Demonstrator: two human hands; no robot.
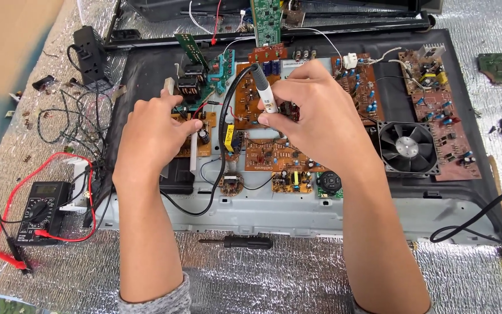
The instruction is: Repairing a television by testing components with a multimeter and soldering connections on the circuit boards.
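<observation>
Under both my hands lies a large opened chassis (297, 212), dark at the rim and grey metal along the edge nearest me, resting on crinkled silver foil sheeting (297, 273) that covers the whole work surface. Brown circuit boards (274, 156) fill the chassis between and beyond my hands, and a long reddish-brown board (445, 125) sits well to the right of my right hand. Just right of my right wrist is a square black cooling fan (408, 148). Far to the left of my left forearm a black multimeter (40, 210) lies on the foil, its red lead (42, 160) looping around it. A tangle of thin black wires (71, 119) spreads beyond it, left of my left hand.

My right hand (315, 116) is closed around a soldering iron (264, 90), held like a pen with its tip pointing down at the boards; its black cord (223, 131) arcs down between my two hands and curls toward my left forearm. My left hand (155, 134) rests on a small board at the left of the chassis, fingers curled narrow with fingertips pinched at a component (200, 129); I cannot tell exactly what they grip. Near my forearms, on the foil, lies a small black screwdriver (236, 242).
</observation>
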